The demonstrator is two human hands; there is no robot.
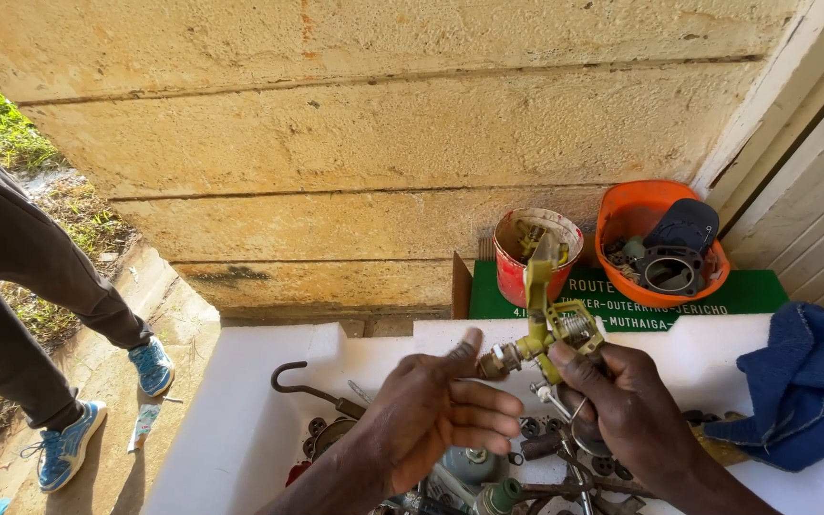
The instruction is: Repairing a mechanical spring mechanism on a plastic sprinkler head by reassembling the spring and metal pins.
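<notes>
1. A pale block wall (383, 124) fills the upper half of the view, from nine o'clock round to two o'clock.
2. A white worktop (240, 429) spreads across the lower half, with a heap of small metal parts (565, 458) at six o'clock.
3. At nine o'clock stands another person in dark trousers (11, 286) and blue shoes (69, 443), well apart from the worktop.
4. A blue cloth (798, 381) lies bunched at four o'clock on the worktop's edge.
5. An orange bowl (622, 224) at two o'clock holds dark metal fittings; just beside it, toward one o'clock, a red tub (512, 272) rests on a green sign board (746, 291).
6. The left hand (436, 415) is at six o'clock, its grip spread, thumb tip touching the fitting's brass end, fingers loose and holding nothing.
7. The right hand (622, 401) is at five o'clock, its grip pressed around the lower stem of the sprinkler fitting.
8. The yellow-green sprinkler fitting (550, 329) stands upright near the centre, above the parts heap and between the two hands.
9. A hooked metal rod (302, 381) lies at seven o'clock on the worktop.
</notes>
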